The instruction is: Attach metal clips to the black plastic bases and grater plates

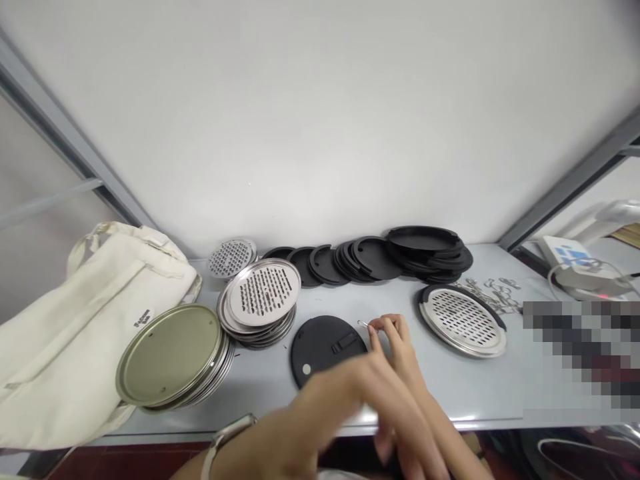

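Note:
My right hand pinches one end of a small bent metal wire hook just above the table. It is close to the right edge of a round black disc, which lies flat and shows a rectangular latch-like part and a pale round spot. My left hand is nearer to the camera, crossing in front of my right forearm. Its fingers bend downward and are smeared by motion, so what they hold, if anything, cannot be made out. A pale band circles my left wrist.
Round grater plates are stacked left of the disc, beside olive round trays and a cream bag. Black rings and lids line the wall. At right are another grater plate, loose wire hooks and a white device.

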`<act>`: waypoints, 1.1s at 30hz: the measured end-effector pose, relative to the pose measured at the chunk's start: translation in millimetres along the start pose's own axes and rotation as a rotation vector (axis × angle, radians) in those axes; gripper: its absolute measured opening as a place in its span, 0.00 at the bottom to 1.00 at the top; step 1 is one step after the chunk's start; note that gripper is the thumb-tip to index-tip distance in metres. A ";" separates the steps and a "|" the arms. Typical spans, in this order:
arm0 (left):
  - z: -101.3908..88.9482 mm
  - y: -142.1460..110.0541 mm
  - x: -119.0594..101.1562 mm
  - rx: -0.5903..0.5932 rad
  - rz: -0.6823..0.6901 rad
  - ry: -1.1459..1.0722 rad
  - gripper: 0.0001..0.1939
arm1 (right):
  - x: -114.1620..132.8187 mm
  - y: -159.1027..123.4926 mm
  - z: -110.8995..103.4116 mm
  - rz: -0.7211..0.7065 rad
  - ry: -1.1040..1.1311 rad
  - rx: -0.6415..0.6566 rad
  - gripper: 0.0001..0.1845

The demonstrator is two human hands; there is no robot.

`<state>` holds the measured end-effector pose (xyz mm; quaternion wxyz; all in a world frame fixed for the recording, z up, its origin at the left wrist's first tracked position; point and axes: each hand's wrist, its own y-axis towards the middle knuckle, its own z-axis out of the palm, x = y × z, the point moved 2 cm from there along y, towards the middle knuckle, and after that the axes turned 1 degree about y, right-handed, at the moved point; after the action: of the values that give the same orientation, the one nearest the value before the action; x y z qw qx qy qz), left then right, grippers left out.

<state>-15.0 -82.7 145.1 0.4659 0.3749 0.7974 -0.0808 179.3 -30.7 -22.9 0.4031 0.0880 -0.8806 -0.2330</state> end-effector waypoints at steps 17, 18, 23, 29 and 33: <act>64.6 69.6 148.4 0.019 -0.158 0.885 0.08 | -8.3 27.1 -2.0 0.052 0.182 0.206 0.08; 65.0 72.8 151.2 -0.002 -0.173 0.886 0.08 | -10.6 35.2 -0.3 0.037 0.194 0.245 0.08; 65.9 80.4 162.2 -0.088 -0.248 0.865 0.09 | -27.7 70.9 23.4 0.029 0.339 0.288 0.12; 63.6 79.0 169.1 -0.175 -0.333 0.858 0.08 | -39.6 74.4 43.2 0.105 0.434 0.295 0.14; 59.1 80.0 173.5 -0.219 -0.386 0.852 0.08 | -36.3 71.6 36.8 0.051 0.348 0.283 0.13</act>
<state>29.8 36.2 -9.3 0.1109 0.1685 0.9762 0.0792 177.9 56.9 -33.6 0.5384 0.1605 -0.8235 -0.0782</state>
